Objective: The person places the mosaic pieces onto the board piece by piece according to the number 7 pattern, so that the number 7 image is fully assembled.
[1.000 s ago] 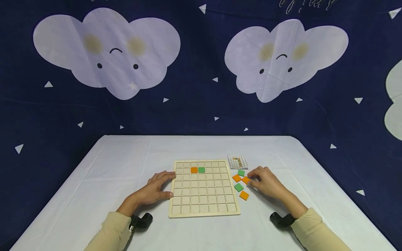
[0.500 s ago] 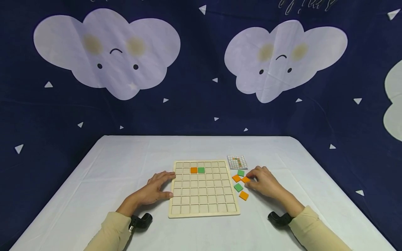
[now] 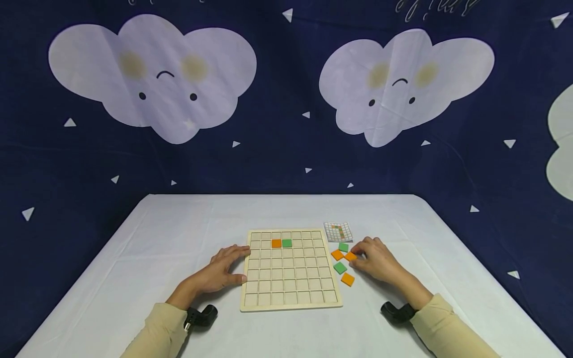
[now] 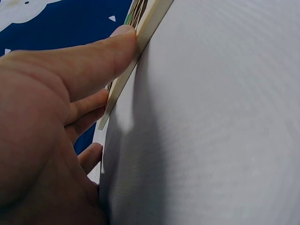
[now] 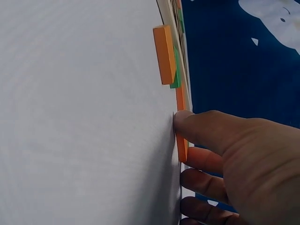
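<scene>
My right hand (image 3: 378, 259) pinches an orange square tile (image 3: 350, 256) between thumb and index finger, low over the table beside the board. In the right wrist view that tile (image 5: 182, 147) stands between the thumb tip and the index fingertip. With fingers fairly straight, my left hand (image 3: 219, 270) touches the left edge of a wooden grid board (image 3: 291, 307). Its thumb (image 4: 108, 56) presses the board's side (image 4: 152, 23) in the left wrist view. One orange tile (image 3: 276, 243) and one green tile (image 3: 287, 243) sit side by side in cells of the board's second row.
Around the pinched tile lie a green tile (image 3: 343, 247), an orange tile (image 3: 337, 254), another green tile (image 3: 340, 268) and another orange tile (image 3: 347, 279). A printed grid card (image 3: 338, 232) lies behind them. White cloth covers the table (image 3: 201, 214).
My right hand has shifted slightly left, its thumb and index finger drawing in on the orange tile. My left hand and the board stay put.
</scene>
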### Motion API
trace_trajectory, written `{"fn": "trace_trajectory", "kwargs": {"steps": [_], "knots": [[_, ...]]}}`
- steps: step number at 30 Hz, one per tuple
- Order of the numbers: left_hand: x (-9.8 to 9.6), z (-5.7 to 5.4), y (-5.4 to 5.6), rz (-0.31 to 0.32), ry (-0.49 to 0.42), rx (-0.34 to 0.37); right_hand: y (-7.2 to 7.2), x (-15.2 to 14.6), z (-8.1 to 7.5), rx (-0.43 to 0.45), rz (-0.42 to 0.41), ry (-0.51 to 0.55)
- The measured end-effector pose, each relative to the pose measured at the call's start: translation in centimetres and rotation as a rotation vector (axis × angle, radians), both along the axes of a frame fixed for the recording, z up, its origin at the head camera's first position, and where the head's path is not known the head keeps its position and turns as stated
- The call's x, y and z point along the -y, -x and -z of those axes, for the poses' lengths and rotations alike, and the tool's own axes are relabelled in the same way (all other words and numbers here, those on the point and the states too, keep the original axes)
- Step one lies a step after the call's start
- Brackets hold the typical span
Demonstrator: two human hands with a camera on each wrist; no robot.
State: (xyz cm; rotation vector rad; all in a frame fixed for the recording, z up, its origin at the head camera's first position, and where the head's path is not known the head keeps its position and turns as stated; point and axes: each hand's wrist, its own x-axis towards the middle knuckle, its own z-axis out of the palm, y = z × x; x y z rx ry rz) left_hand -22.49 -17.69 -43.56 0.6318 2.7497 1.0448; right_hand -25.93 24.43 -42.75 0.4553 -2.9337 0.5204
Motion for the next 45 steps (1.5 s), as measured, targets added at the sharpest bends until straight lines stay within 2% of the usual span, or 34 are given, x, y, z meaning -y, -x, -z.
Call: {"fn": "trace_trajectory", "kwargs": {"steps": [8, 16, 45], "knots": [[0.03, 0.06, 0.03, 0.016, -0.001, -0.016, 0.08, -0.16, 0.09, 0.001, 0.008, 0.014], [0.02, 0.2, 0.1, 0.009, -0.003, 0.006, 0.05, -0.54, 0.39, -0.001, 0.013, 0.03], [0.1, 0.17, 0.05, 0.008, -0.011, 0.001, -0.26, -0.68, 0.3, -0.057, 0.003, 0.036]]}}
